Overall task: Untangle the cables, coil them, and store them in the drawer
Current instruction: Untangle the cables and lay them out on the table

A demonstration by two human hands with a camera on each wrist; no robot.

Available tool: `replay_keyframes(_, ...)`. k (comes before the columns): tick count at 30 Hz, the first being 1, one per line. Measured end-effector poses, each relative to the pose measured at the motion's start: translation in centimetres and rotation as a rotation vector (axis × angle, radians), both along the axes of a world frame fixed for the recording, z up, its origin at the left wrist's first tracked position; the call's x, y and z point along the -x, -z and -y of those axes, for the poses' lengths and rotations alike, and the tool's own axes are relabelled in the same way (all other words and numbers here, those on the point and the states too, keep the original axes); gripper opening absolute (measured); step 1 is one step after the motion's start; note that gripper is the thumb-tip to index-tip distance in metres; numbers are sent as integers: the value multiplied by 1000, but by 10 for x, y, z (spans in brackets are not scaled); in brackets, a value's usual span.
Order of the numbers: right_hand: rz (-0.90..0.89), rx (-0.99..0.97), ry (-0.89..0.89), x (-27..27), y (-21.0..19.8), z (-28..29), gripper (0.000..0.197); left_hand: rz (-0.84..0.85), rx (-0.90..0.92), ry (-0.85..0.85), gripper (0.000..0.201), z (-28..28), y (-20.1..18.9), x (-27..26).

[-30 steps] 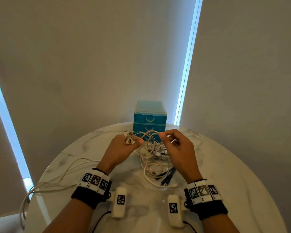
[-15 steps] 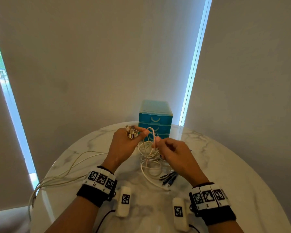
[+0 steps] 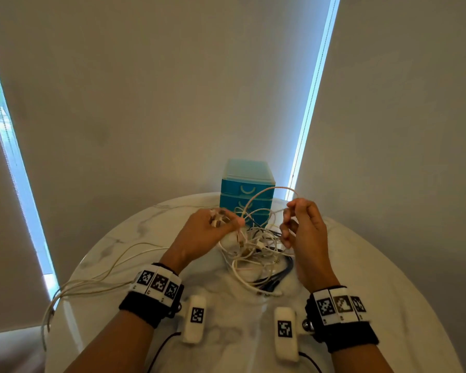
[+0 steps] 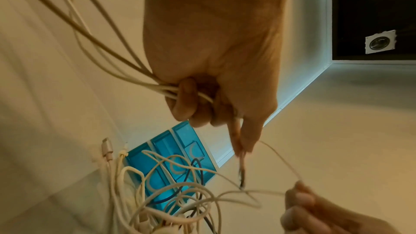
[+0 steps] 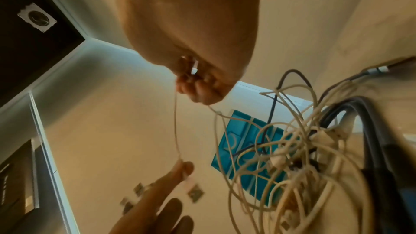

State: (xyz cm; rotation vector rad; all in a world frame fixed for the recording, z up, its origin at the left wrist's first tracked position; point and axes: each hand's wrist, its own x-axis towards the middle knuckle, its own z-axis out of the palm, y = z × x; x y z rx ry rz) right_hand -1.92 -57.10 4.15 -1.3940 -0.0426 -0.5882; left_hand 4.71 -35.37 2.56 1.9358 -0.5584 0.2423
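A tangle of white and dark cables (image 3: 256, 251) lies on the round marble table (image 3: 374, 278), between my hands. My left hand (image 3: 213, 227) grips a bundle of white cables (image 4: 171, 90) with several plug ends sticking out above its fingers. A thin white cable (image 3: 264, 192) arches between my hands in front of the drawer unit. My left thumb and forefinger pinch one end of it, and my right hand (image 3: 293, 219) pinches the other (image 5: 193, 84). The blue three-drawer unit (image 3: 246, 195) stands behind, drawers closed.
Several white cables (image 3: 100, 281) trail from my left hand across the table and hang over its left edge. A dark cable (image 3: 280, 275) runs out of the tangle toward me. Grey blinds with bright window gaps stand behind the table.
My right hand has moved right and up, away from my left hand, drawing a thin white cable out into a raised loop. The left hand still grips its bundle of plug ends.
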Motion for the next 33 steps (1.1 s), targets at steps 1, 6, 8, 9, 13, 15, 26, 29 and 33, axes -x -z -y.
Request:
replay_keyframes(1,-69,8,40,-2,2,3,24,-22,97,-29,25,-1,-3,1)
replay_keyframes(6,-151,-60,222,-6,9,9,40,-100,204,-45,22,-1,-11,9)
replay_keyframes(8,4,146,315,-2,4,4,44,-114,164,1,22,1,-13,13)
replay_keyframes(9,61,285,319,0,3,0,49,-128,133,21,21,2,-12,14)
replay_keyframes(13,237,573,255,9,3,-14,54,-204,-84,72,24,3,-11,14)
replay_keyframes(15,265,602,185,7,3,-15,44,-249,-178,114,26,3,-12,16)
replay_keyframes(26,-257,582,-169,0,10,-13,33,-596,579,109,35,-6,-6,-1)
replay_keyframes(29,-202,324,-23,2,4,-12,30,-725,872,234,62,-2,-8,-2)
replay_keyframes(33,-153,207,-45,8,-2,-23,23,-642,859,239,77,14,-8,1)
